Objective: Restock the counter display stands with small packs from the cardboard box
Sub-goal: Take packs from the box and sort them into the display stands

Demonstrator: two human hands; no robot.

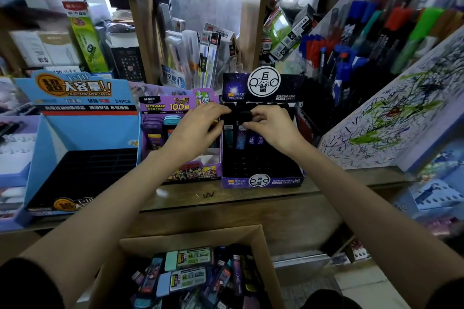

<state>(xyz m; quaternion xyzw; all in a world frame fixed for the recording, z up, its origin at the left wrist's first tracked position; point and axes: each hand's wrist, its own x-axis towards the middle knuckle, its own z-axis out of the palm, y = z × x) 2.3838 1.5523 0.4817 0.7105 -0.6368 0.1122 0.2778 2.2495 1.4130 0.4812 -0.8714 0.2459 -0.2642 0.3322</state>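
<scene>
1. Both my hands are up at the dark purple stand [263, 179], the right-most of the three on the bench [226, 195]; that's the one getting filled right now
2. right hand [271, 125]: grip is clamped, fingers curled round a small dark pack [244, 115] at the stand's back row; I reckon it's held by the top end so the bottom can drop into a slot
3. left hand [198, 125] sits at the stand's left edge with fingertips on the same dark row; honestly can't tell if that grip is pinching something or just steadying the row, it's all black on black
4. a few packs already stand upright [251, 139] just below the hands; the front of the tray looks unfilled, so plenty left to do imo
5. cardboard box [190, 238] is down low in front of me, below the bench, with loose packs [190, 276] piled in it; handy reach for the next grab
6. the blue stand [75, 133] and middle purple stand [175, 105] aren't being touched
</scene>
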